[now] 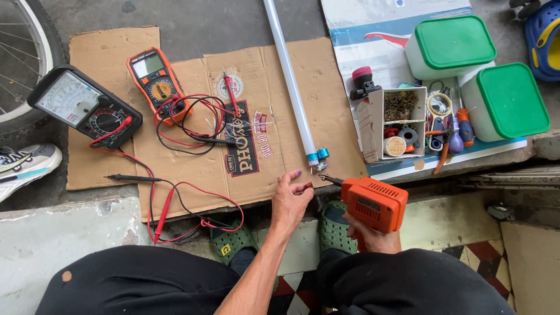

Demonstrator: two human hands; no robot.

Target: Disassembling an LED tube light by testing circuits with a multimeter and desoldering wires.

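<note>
Orange plastic stands out first: the right hand [368,233] is wrapped tight around the grip of an orange soldering gun [373,202], whose thin dark tip points left toward the end of a white fluorescent tube [290,81]. The tube lies slantwise on a flattened sheet of brown cardboard [303,76] spread on the floor, its blue-capped end just above the gun's tip. The left hand [290,201] rests at the cardboard's near edge, thumb and forefinger pinched on a small red piece [307,186] that sits just beside the tip; the other fingers are loosely curled.

Further left on the cardboard lie an orange digital multimeter [156,81] and a black analogue multimeter [83,106], with red and black test leads [192,119] looping between them. To the right sit an open parts box [396,122] and two white tubs with green lids [452,45]. Green clogs [335,227] show below the hands.
</note>
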